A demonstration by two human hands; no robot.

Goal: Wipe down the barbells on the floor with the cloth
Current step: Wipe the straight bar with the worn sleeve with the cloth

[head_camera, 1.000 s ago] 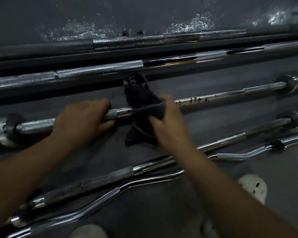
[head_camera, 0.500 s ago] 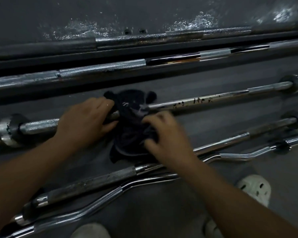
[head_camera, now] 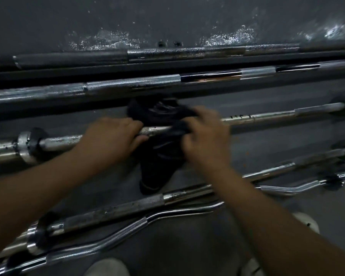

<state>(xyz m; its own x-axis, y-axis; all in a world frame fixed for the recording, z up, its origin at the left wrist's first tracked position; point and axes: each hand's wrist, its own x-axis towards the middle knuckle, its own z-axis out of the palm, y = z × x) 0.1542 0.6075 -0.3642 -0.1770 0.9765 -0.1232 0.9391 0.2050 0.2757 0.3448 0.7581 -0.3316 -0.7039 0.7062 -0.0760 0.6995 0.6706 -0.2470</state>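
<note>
On the dark floor (head_camera: 267, 145), two hands are at a long shiny steel barbell (head_camera: 267, 117).
The left hand (head_camera: 110, 138) curls round the barbell; the right hand (head_camera: 206, 136) squeezes a black cloth (head_camera: 159, 158) draped over it.

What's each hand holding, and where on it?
Left hand grips the straight chrome barbell on its knurled section, just left of the cloth. Right hand grips the dark cloth where it bunches over that bar.

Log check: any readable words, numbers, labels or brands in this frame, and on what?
Nothing legible.
Middle barbell, shaft beside the right hand: dark marks, too blurred to read; may be only spots.
Cloth: pale streaks, blurred, unreadable.
</note>
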